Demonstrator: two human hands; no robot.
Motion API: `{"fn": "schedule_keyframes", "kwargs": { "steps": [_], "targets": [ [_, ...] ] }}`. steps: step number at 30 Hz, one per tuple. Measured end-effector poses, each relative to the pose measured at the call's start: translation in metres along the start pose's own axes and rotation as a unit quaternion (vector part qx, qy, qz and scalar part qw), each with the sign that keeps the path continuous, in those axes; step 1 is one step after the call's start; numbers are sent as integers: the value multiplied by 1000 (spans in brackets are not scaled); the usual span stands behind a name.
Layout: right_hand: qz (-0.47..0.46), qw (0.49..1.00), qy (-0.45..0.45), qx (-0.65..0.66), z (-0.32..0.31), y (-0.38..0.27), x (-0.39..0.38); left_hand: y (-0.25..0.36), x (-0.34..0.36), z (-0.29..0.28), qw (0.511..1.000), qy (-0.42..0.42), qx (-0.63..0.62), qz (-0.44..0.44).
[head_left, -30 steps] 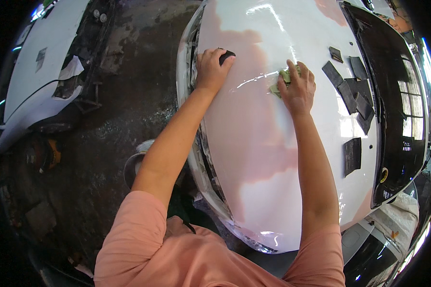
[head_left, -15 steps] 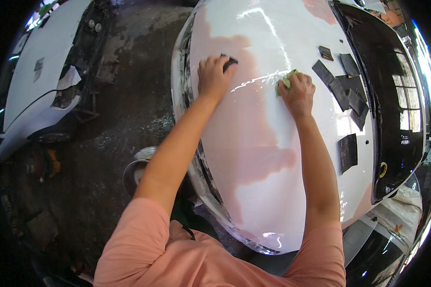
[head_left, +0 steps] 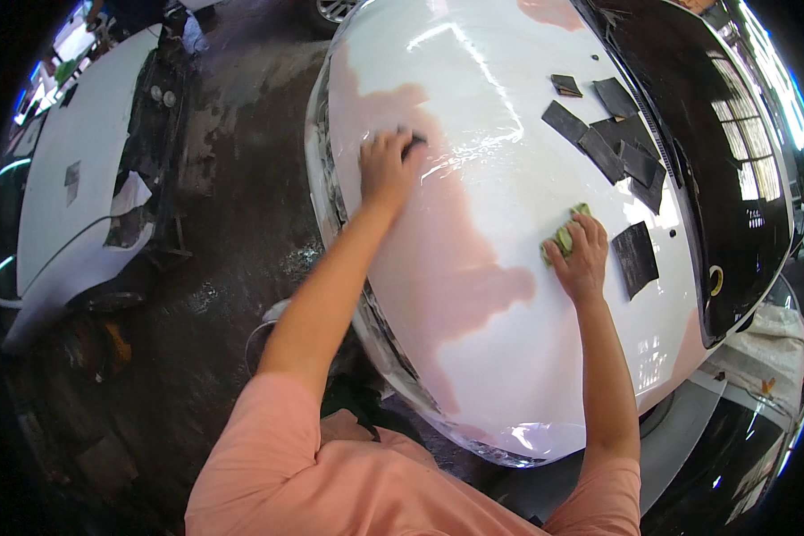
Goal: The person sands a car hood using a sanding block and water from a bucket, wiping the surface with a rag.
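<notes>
My left hand (head_left: 388, 170) presses a black sanding pad (head_left: 412, 146) onto the white car hood (head_left: 491, 366), over a pinkish patch near its front edge. The fingers are bent around the pad, and motion blurs them slightly. Further right, a crumpled light green cloth (head_left: 563, 237) is gripped under the fingers of my right hand (head_left: 587, 259), against the wet, glossy white surface. Several black sandpaper sheets (head_left: 600, 154) lie on the hood beyond this hand, some overlapping. Nearer to it is a separate sandpaper sheet (head_left: 636, 259).
The dark windshield (head_left: 688, 116) borders the hood on the right. Across the wet dark floor (head_left: 232, 179) at left stands another white car (head_left: 85, 170) with its front parts off. A silver-grey panel (head_left: 688, 429) and whitish sheeting (head_left: 768, 348) are at the lower right.
My right hand has moved the green cloth back toward me and to the right across the hood. The left hand stays near the front edge with its pad. The whole view has shifted a little.
</notes>
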State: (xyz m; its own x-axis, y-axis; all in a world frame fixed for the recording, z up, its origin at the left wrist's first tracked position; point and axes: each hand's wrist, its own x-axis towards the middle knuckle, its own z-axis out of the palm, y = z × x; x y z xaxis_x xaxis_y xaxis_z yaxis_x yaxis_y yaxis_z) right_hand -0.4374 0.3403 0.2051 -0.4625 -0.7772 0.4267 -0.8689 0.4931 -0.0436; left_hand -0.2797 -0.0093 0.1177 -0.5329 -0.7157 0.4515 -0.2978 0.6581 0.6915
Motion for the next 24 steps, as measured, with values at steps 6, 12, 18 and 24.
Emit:
{"fn": "schedule_keyframes", "kwargs": {
  "steps": [6,12,18,24],
  "targets": [
    [43,999,12,-23,-13,20,-33,47,-136,-20,995,-48,-17,84],
    [35,999,35,3,4,4,-15,7,56,8,999,-7,32,28],
    [74,997,27,-15,-12,27,-36,83,-143,6,992,-49,8,112],
    [49,997,50,18,-8,10,-18,38,54,16,997,-72,10,23]
  ]
}}
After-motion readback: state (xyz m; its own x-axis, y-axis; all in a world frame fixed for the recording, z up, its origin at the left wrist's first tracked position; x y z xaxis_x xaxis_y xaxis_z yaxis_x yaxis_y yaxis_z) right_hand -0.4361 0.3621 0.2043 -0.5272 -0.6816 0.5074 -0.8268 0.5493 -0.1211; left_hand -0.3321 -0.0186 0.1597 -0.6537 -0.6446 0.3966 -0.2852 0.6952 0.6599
